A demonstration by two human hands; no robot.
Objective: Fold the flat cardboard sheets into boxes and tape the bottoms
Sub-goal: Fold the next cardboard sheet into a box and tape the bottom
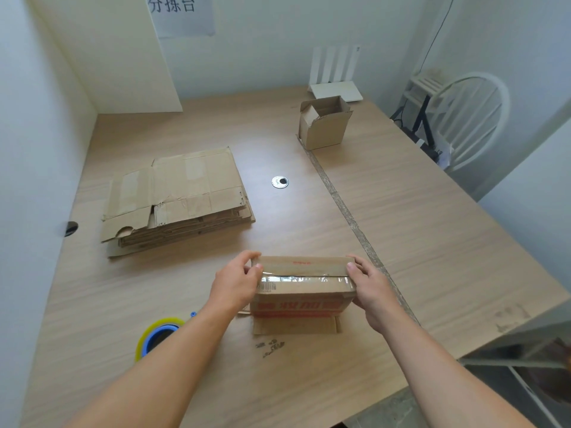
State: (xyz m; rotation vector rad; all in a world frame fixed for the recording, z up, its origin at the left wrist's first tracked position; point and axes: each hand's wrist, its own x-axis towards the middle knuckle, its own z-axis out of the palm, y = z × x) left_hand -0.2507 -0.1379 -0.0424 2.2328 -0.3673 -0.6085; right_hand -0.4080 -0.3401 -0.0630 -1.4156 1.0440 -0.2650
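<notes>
A small cardboard box (304, 291) with red print stands upside down on the wooden table (432, 242) in front of me. A strip of clear tape runs along the seam of its bottom flaps. My left hand (238, 285) grips the box's left end, thumb on top. My right hand (369, 288) grips the right end the same way. A stack of flat cardboard sheets (177, 196) lies to the left, further back. A tape roll on a blue and yellow dispenser (157, 335) sits beside my left forearm.
A folded open box (324, 123) stands at the far right of the table. A round cable grommet (280, 182) sits mid-table. Small scraps (272, 345) lie near the box. A white chair (463, 118) stands beyond the right edge; a white router (335, 84) is at the back.
</notes>
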